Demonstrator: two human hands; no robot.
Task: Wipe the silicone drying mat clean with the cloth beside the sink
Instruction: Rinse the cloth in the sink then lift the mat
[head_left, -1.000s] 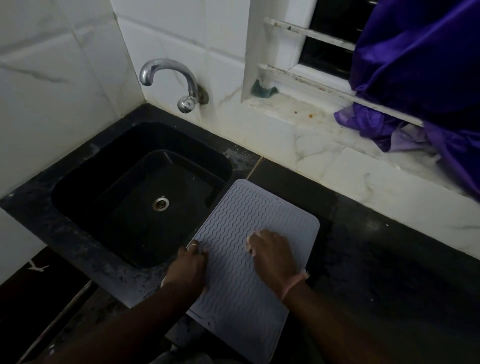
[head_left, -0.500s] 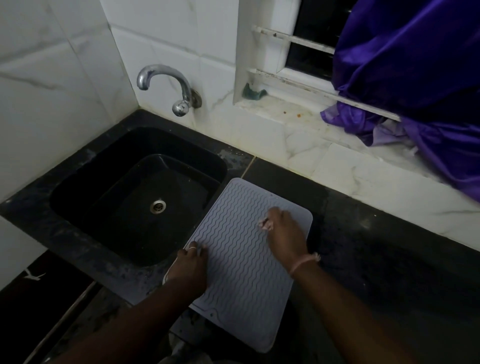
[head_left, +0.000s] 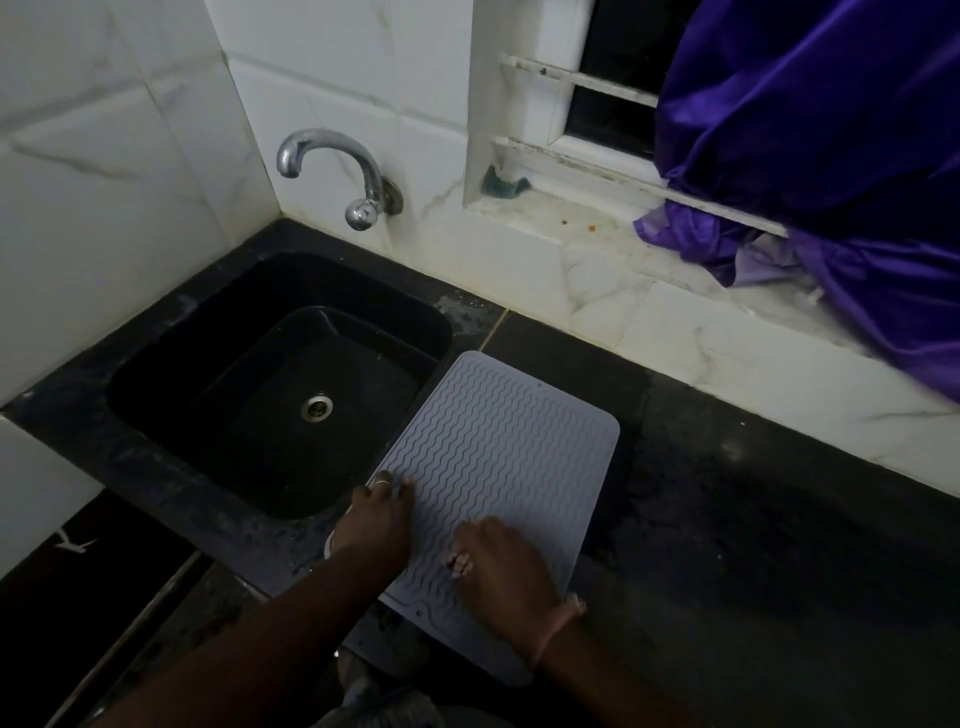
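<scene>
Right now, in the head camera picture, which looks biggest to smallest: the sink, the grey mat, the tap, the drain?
1. Sink
2. Grey mat, nearer the camera, so the gap from the sink is unsure
3. Tap
4. Drain

Right hand (head_left: 506, 569) back toward mat's near end.

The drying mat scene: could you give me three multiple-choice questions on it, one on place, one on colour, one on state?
1. Where does the drying mat lie?
A. inside the sink
B. on the counter right of the sink
C. on the window sill

2. What colour is the sink?
A. black
B. white
C. steel

3. What is the left hand doing?
A. turning the tap
B. hanging free
C. pressing on the mat's left edge

Answers: 1 B, the mat sits on the dark counter beside the basin; 2 A, the basin is black; 3 C, its fingers rest on the mat's edge.
</scene>
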